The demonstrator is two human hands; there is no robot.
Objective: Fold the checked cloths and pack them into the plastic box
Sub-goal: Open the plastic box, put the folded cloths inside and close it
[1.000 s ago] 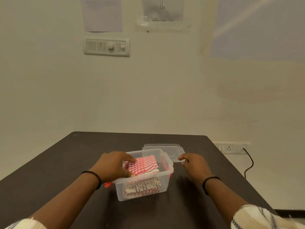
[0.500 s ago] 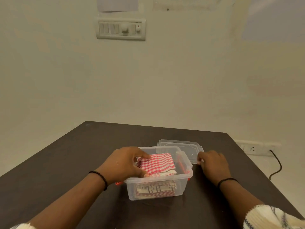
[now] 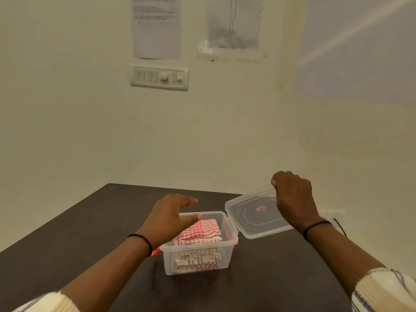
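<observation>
Clear plastic box (image 3: pixel 200 255) standing on the dark surface (image 3: pixel 78 239), uncovered, with red-and-white checked cloths (image 3: pixel 199 230) folded and stacked inside, the top one just below the rim. Left hand (image 3: pixel 171 216) hovering over the box's left rim, grip released, fingers straight and spread toward the far side, holding nothing. Right hand (image 3: pixel 292 199) raised to the right of the box, grip grasping the far edge of the clear lid (image 3: pixel 254 212), fingers curled over it. Lid tilted, its near edge low and just beside the box's right rim, a small red-bordered label visible through the plastic. Red latches (image 3: pixel 155 252) showing at the box's sides. A thin black band on each wrist, white striped sleeves (image 3: pixel 387 291) at the bottom corners. Behind, on the pale wall: a switch panel (image 3: pixel 159 77), 2 paper sheets (image 3: pixel 157 27) above it, and a black cable (image 3: pixel 340 227) low at the right past the surface's edge.
</observation>
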